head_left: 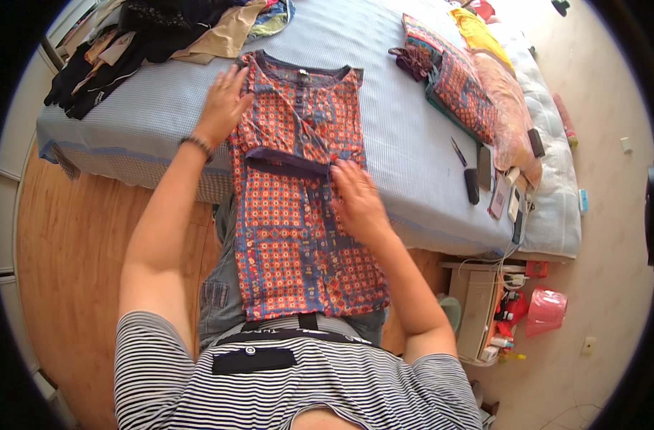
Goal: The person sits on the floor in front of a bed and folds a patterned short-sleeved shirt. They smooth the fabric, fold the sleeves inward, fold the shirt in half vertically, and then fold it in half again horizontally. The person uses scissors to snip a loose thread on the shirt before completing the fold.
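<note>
A red and blue patterned shirt (284, 215) lies with its neckline on the bed's edge, and its lower part hangs down over my lap. A dark sleeve band (287, 162) crosses the middle of the shirt, folded inward. My left hand (226, 107) rests on the shirt's left edge near the shoulder, fingers stretched out. Against the right end of the band, my right hand (357, 201) lies flat on the fabric with its fingers extended. Neither hand appears to grip anything, though the undersides of the fingers are hidden.
A light blue checked bedspread (406, 165) covers the bed. Dark and beige clothes (162, 36) are heaped at the far left. Folded patterned clothing (460, 93) lies at the right, near a pen (458, 152) and phones (499, 197). A bedside cabinet (474, 308) stands at the lower right.
</note>
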Available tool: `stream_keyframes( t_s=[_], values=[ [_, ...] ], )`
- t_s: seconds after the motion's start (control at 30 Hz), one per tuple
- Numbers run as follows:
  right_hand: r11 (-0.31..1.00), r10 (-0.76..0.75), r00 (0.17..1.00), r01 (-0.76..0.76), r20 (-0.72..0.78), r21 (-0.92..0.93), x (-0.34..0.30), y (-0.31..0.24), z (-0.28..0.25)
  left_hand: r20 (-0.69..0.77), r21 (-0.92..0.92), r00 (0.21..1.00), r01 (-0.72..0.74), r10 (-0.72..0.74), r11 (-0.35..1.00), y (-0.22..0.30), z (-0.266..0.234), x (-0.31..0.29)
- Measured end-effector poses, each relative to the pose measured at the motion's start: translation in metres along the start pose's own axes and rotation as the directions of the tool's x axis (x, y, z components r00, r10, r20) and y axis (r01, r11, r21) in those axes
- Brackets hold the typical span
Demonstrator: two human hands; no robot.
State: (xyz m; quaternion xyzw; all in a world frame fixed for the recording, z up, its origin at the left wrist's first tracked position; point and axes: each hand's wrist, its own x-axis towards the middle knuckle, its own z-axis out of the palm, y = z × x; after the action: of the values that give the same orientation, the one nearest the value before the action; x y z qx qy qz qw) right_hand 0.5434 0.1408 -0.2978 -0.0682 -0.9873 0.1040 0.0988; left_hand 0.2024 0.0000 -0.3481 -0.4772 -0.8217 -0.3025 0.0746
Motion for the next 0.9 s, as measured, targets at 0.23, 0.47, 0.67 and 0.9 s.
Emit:
stream_keyframes(
  t_s=[0.23,0.47,0.67,0.9],
  values=[
    [0.986,-0.044,0.979,0.076,0.201,-0.151,-0.121,0.020,-0.047,0.196,0.032,0.933,-0.315,0.303,0.949,0.083,-0.065,-0.196],
    [0.985,-0.163,0.966,0.149,0.200,0.082,-0.129,-0.001,-0.050,0.301,-0.341,0.824,-0.377,0.479,0.862,0.146,-0.097,-0.238],
    [0.852,-0.052,0.993,-0.010,0.104,0.524,-0.143,0.027,-0.034,0.302,-0.545,0.849,-0.219,0.433,0.809,0.151,-0.114,-0.237],
    [0.902,-0.089,0.993,0.045,0.083,0.430,-0.160,0.024,-0.037,0.411,-0.502,0.770,-0.256,0.488,0.826,0.137,-0.111,-0.248]
  ],
)
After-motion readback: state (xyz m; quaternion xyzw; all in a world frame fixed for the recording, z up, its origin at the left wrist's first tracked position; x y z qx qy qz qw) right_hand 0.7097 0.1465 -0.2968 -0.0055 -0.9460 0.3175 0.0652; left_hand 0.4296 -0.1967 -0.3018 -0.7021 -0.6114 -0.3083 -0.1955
